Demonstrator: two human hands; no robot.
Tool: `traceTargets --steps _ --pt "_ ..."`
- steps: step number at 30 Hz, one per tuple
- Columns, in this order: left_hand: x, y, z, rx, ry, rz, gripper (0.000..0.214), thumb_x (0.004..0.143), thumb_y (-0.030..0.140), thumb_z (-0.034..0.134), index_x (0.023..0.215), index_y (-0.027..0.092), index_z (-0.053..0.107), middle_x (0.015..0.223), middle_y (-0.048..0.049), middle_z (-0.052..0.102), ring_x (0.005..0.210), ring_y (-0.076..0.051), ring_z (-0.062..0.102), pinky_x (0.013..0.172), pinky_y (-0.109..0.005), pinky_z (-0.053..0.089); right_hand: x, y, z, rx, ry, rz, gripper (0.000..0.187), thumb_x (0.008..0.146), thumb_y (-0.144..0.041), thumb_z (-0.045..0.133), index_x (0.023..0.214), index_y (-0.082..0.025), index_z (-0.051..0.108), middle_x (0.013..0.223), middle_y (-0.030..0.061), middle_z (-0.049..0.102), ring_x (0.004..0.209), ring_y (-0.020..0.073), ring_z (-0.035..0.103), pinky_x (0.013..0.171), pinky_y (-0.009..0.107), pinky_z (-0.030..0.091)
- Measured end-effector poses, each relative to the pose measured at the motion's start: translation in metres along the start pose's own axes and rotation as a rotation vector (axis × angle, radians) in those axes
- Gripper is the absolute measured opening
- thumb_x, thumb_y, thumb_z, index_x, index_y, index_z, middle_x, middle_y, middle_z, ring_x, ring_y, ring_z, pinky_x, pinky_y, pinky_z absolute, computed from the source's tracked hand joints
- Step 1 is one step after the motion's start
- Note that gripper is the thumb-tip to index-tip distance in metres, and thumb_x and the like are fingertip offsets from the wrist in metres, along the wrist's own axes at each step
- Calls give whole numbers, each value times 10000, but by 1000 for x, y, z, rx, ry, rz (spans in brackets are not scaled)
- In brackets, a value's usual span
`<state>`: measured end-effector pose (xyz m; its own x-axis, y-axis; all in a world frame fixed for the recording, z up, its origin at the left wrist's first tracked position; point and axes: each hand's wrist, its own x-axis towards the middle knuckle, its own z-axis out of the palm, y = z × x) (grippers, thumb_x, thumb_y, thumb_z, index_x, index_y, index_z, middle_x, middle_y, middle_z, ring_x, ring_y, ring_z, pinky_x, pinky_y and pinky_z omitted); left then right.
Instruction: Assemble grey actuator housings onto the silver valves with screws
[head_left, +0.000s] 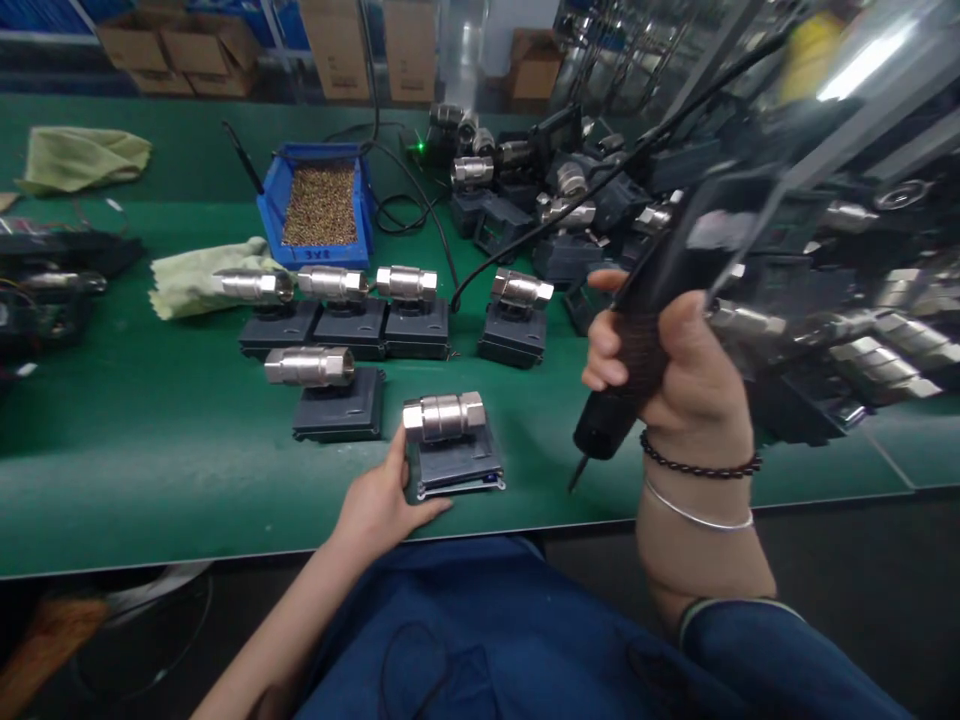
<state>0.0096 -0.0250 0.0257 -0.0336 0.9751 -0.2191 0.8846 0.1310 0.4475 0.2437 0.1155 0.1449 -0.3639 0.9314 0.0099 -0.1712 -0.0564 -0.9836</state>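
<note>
In my right hand (697, 370) is a black electric screwdriver (637, 365), gripped round its body above the table. Its bit points down and left, touching nothing; the upper end is blurred. My left hand (382, 505) holds the near-left corner of a valve unit (457, 455), fingers along the left side and thumb stretched along the front edge. This unit has a silver hex-ended valve body on a dark grey box, with a pale plate edge at the front. Just left of it sits another valve unit (337, 400). Several similar units (416, 325) stand in a row behind.
A blue bin (274, 225) of small brass-coloured screws stands at the back beside a crumpled light-green cloth (187, 280). Many valve units (795, 380) are heaped on the right. A black cable (555, 215) crosses above the green table (187, 480). Wired parts (45, 300) lie far left.
</note>
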Motion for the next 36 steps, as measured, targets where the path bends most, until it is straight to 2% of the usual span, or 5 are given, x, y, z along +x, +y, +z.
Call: traceTargets --steps 6,11,14,18,36 --pt "-1 3 -4 9 -55 -49 779 744 500 670 1334 94 365 634 42 609 597 -222 658 497 -254 370 14 53 -15 -693 92 194 566 655 -517 767 1018 -150 536 676 30 623 589 228 619 552 362 495" --pt "3 11 -9 28 -112 -99 745 760 490 675 1327 100 391 687 9 667 669 -240 693 524 -256 406 11 46 8 -1236 172 -310 539 818 -323 639 1297 -127 489 1275 201 564 1208 354 514 1013 541 400" --pt "2 14 -5 85 -105 -127 835 760 502 685 1391 80 336 758 -41 721 752 -269 720 585 -273 460 7 36 40 -1214 -293 -480 456 867 -323 607 1290 -175 527 1243 151 600 1181 295 543 1010 468 423" --pt "0 19 4 158 -69 -166 866 775 522 675 1428 72 327 920 -134 754 853 -301 732 662 -301 510 11 42 73 -1260 -719 -260 519 829 -337 677 1309 -205 530 1038 102 681 928 263 659 783 367 505" --pt "-1 31 3 143 -17 -161 897 767 588 659 1426 63 350 909 -145 754 804 -300 738 654 -309 540 -3 52 71 -1356 -582 -256 382 861 -302 632 1230 -230 563 1017 66 676 871 220 663 694 288 445"
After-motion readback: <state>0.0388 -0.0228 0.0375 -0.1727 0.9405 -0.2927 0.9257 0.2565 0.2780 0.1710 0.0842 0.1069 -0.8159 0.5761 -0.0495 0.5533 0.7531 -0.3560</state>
